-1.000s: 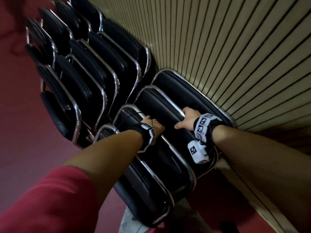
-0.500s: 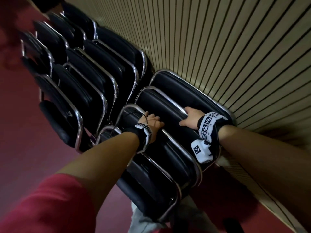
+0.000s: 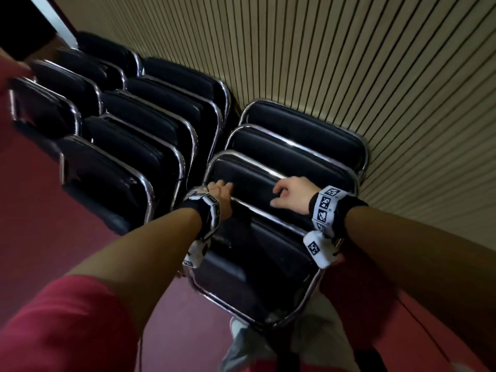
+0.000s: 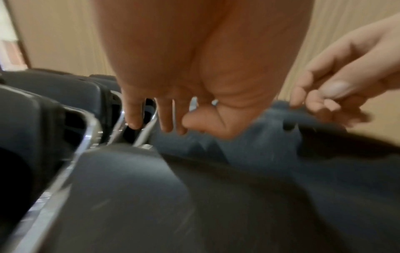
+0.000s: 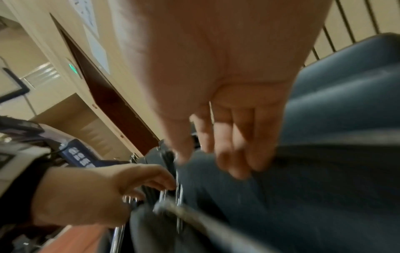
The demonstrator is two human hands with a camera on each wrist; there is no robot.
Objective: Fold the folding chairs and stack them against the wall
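Chrome-framed chair (image 3: 257, 245), L hand (image 3: 220, 201) on top rail, R hand (image 3: 292, 194) loose, holding nothing

- My left hand (image 4: 186, 82) hangs down over the folded chairs, and its fingers (image 4: 133, 109) point down, quite straight.
- One fingertip is right by a shiny metal bar (image 4: 90, 137).
- My right hand (image 4: 346, 75) is off to the side, its fingers curled near a dark chair pad (image 4: 270, 137).
- It is all blurry.
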